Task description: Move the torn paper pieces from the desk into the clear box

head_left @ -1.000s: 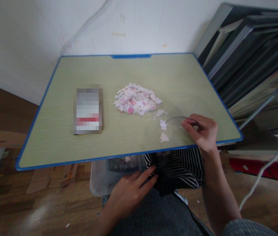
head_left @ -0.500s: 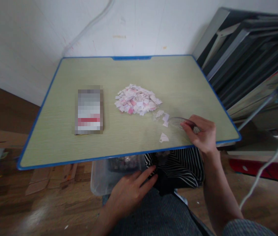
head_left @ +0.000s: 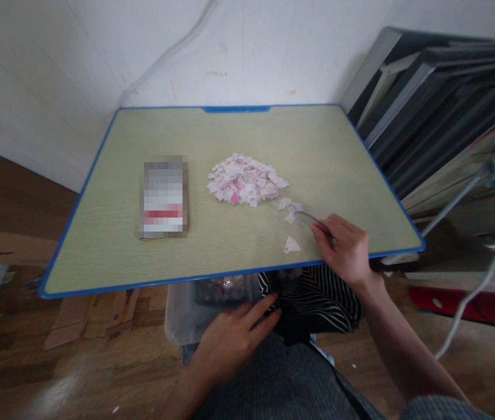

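My right hand [head_left: 344, 248] is closed on thin, dark, slightly curved tweezers [head_left: 312, 218]. Their tip touches or nearly touches a few loose paper scraps [head_left: 290, 209] on the table. One more scrap [head_left: 291, 245] lies nearer the front edge. Behind them is a heap of small white and pink paper pieces [head_left: 247, 179]. Below the table edge, my left hand [head_left: 236, 338] has its fingers stretched out and apart, resting against a black-and-white striped cloth bag [head_left: 321, 297] by my lap. Its thumb is hidden.
The pale green table [head_left: 230, 251] has a blue rim. A pixelated box-like item [head_left: 164, 198] lies on its left. Beneath the table sits a clear plastic bin [head_left: 181, 315]. Grey panels [head_left: 431, 93] lean at the right, near a white cable [head_left: 483, 291].
My right hand has moved left, bringing the tweezers' tip to the loose scraps. My left hand stays at the bag. The view has shifted slightly.
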